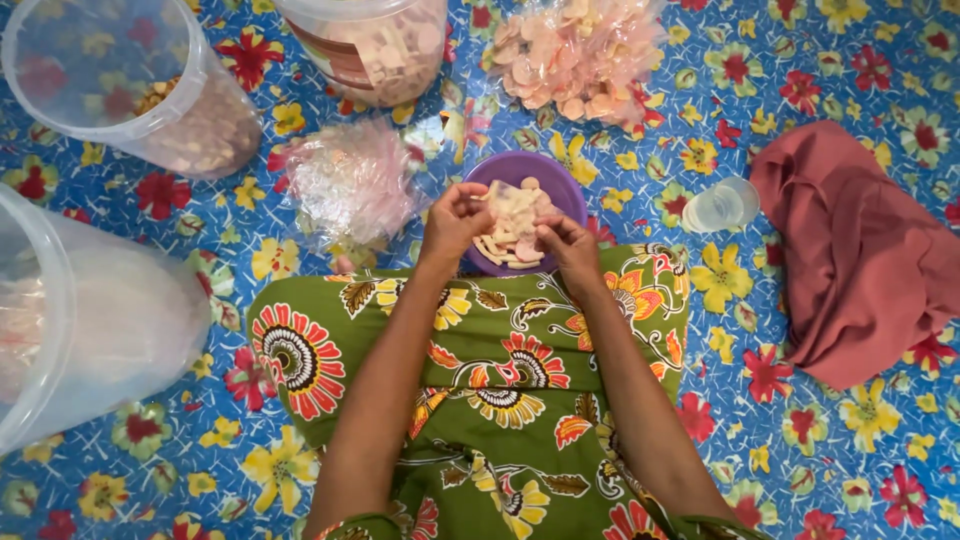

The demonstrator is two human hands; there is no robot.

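A purple bowl (563,178) rests at the edge of my green patterned lap, holding pale cracker chips (512,250). My left hand (452,222) and my right hand (567,243) meet over the bowl and together pinch a small clear bag filled with the chips (517,208). Both hands have their fingers closed on that bag. A heap of empty clear plastic bags (350,182) lies just left of the bowl.
A pile of pink crackers (578,55) lies beyond the bowl on the blue floral mat. Clear plastic tubs (60,60) (370,45) (70,330) stand at the back and left. A small clear cup (722,204) and a reddish cloth (860,250) lie to the right.
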